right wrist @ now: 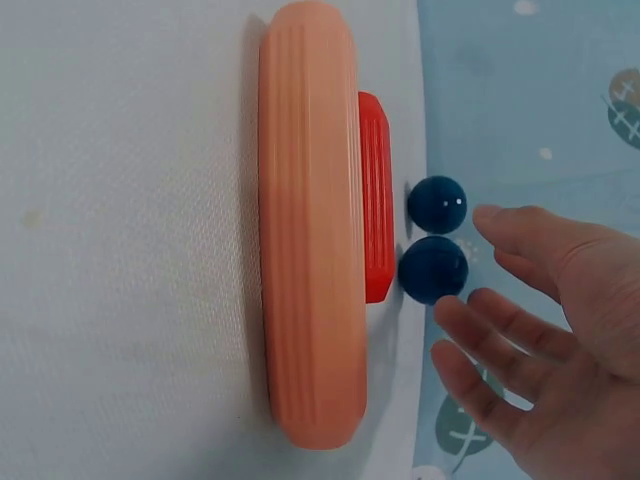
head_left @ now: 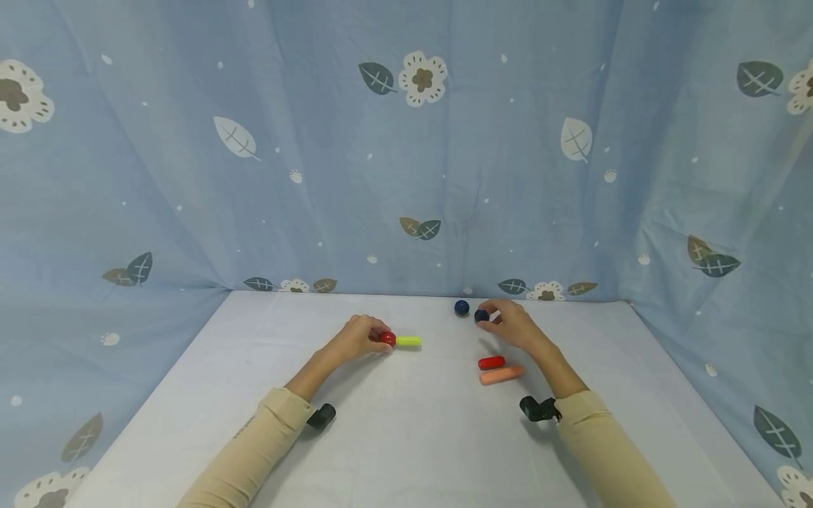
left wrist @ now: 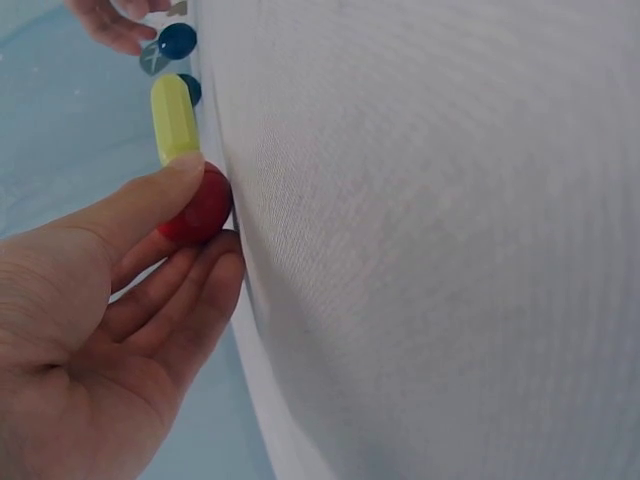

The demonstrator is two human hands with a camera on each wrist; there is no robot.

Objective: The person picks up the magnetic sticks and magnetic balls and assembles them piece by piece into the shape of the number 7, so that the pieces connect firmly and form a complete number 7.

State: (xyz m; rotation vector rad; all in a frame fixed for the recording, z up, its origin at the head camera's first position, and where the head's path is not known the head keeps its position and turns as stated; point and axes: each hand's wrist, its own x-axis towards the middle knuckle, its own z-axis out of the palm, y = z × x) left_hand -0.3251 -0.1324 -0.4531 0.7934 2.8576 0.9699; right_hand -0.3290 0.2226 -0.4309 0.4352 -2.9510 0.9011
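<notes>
My left hand (head_left: 359,336) pinches a glossy red ball (left wrist: 199,210) between thumb and fingers, low over the white table. A short yellow rod (head_left: 408,341) sits end-on against that ball, pointing right in the head view. Farther back, my right hand (head_left: 512,323) reaches around a dark blue ball (head_left: 482,317), its thumb and fingers spread apart with fingertips right at the ball. Just left of it lies a second dark blue ball (head_left: 461,307). In the right wrist view the right hand (right wrist: 570,330) appears with loosely bent fingers beside both balls.
Nearer than the right hand lie a short red rod (head_left: 492,363) and a longer ribbed orange rod (head_left: 502,375), side by side. A patterned blue curtain (head_left: 343,176) hangs along the back edge of the white table (head_left: 406,437). Black wrist cameras stick out from both sleeves.
</notes>
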